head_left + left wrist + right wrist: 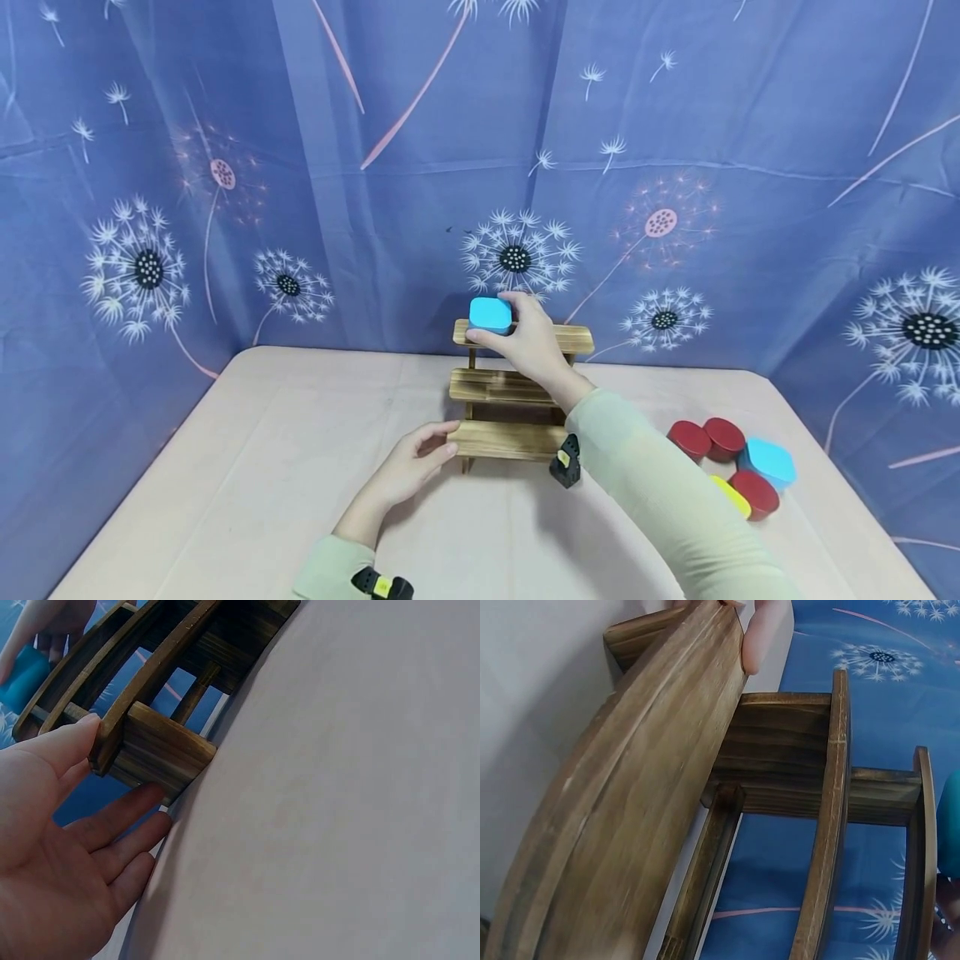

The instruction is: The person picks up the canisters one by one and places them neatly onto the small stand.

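Note:
A three-step wooden display stand (510, 439) stands on the table near the curtain. At the left end of its lowest step, my left hand (411, 467) pinches the board between thumb and index finger; its other fingers stretch loosely beside the stand in the left wrist view. My right hand (534, 337) reaches over the stand and grips a light blue rounded-square block (490, 314) between thumb and fingers. That block is at the left part of the top step (573, 338); whether it touches the wood I cannot tell. The right wrist view shows only its teal edge (949, 825).
To the right on the table (247, 467) lie several blocks: dark red round ones (724, 439), another blue block (768, 463) and a yellow one (731, 497) partly behind the right sleeve. A blue dandelion-print curtain (420, 208) closes off the back and sides.

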Tool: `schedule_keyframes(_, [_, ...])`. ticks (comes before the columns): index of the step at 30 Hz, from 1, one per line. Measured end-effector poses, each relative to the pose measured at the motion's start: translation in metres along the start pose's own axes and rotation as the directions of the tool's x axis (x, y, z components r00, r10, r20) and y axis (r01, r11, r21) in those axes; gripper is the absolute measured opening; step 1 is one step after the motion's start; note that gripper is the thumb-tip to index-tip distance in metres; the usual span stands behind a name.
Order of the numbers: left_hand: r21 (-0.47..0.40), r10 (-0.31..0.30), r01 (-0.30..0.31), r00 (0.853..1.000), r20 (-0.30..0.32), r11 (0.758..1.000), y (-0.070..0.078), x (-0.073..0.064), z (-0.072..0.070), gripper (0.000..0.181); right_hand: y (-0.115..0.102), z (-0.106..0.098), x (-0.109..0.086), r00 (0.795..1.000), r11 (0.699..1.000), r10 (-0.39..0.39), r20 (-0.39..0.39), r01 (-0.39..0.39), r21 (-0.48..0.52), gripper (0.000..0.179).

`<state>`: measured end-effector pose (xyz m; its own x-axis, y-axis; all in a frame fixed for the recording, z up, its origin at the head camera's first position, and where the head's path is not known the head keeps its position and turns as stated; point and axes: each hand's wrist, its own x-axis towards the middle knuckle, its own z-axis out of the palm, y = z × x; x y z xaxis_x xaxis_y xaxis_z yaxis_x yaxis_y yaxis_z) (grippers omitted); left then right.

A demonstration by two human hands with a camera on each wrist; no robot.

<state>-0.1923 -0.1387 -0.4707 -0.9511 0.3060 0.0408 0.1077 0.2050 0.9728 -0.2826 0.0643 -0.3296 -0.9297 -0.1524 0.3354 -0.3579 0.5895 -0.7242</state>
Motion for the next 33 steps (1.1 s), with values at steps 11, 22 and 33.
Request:
schedule_keyframes(11, [0.016,0.005,-0.005,1.0,-0.001,1.0,0.001,0.0,-0.001,0.044,-0.005,0.008,0.003,1.0,0.999,0.023,0.002,-0.023,-0.022,0.082])
schedule_keyframes(22, [0.009,0.006,-0.006,1.0,0.002,1.0,-0.001,0.001,-0.001,0.044,-0.01,0.01,0.003,0.998,0.998,0.058,0.008,-0.058,-0.03,0.083])
schedule_keyframes(33, [0.014,0.01,-0.01,1.0,0.001,1.0,-0.001,0.001,-0.001,0.044,-0.01,0.013,0.004,0.998,0.997,0.06,0.013,-0.06,-0.045,0.084])
